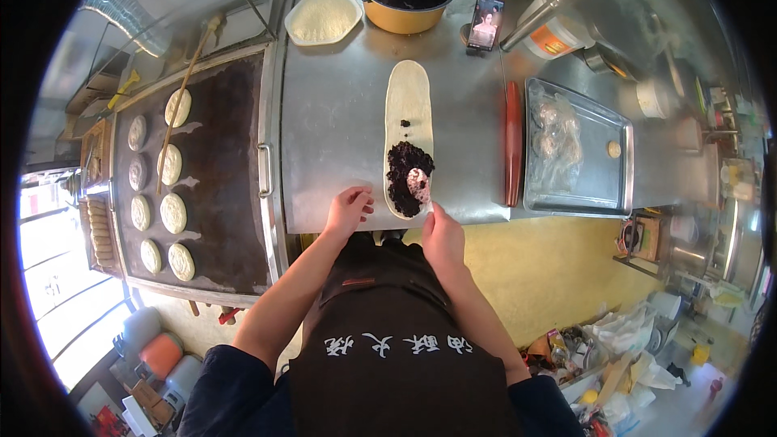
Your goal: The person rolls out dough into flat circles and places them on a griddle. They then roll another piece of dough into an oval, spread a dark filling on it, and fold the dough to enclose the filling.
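A long strip of rolled dough [408, 91] lies lengthwise on the steel worktop before me. Dark, crumbly filling [400, 164] covers its near half, and a few small dark bits sit farther up. My right hand [443, 233] grips a spoon [417, 181] by its handle, at the near end of the strip. The spoon's pale bowl, smeared with dark bits, rests in or just over the filling. My left hand [351, 209] hovers near the worktop's front edge, left of the dough. Its fingers are loosely curled and slightly apart, with nothing seen in them.
At the back stand a tray of pale crumbly powder [323, 17], a yellow pot [405, 18] and a propped phone [485, 23]. Rightward lie a red rolling pin [513, 142] and a metal tray [598, 185] with plastic-covered pieces. On the left griddle [234, 194] are several round flatbreads [173, 213].
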### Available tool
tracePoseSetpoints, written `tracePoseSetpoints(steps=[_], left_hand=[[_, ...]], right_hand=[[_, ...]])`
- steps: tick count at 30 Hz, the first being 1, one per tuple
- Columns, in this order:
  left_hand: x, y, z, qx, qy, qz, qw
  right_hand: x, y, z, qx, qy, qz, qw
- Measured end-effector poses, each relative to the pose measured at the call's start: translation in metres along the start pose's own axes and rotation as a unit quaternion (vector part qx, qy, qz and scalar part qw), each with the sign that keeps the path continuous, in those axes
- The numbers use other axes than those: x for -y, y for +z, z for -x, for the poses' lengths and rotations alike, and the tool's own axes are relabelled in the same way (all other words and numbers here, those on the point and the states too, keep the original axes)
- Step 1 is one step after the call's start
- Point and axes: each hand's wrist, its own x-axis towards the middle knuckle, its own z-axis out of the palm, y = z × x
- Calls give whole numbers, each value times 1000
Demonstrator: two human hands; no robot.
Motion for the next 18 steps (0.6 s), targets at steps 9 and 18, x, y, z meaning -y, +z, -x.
tracePoseSetpoints(steps=[9,18], left_hand=[[-2,1,-2,7,13,-8,1000],[-4,6,-2,13,12,3,1000]], right_hand=[[-19,-23,-29,-94,-5,19,995],[-22,-13,-38,-33,11,107,994]])
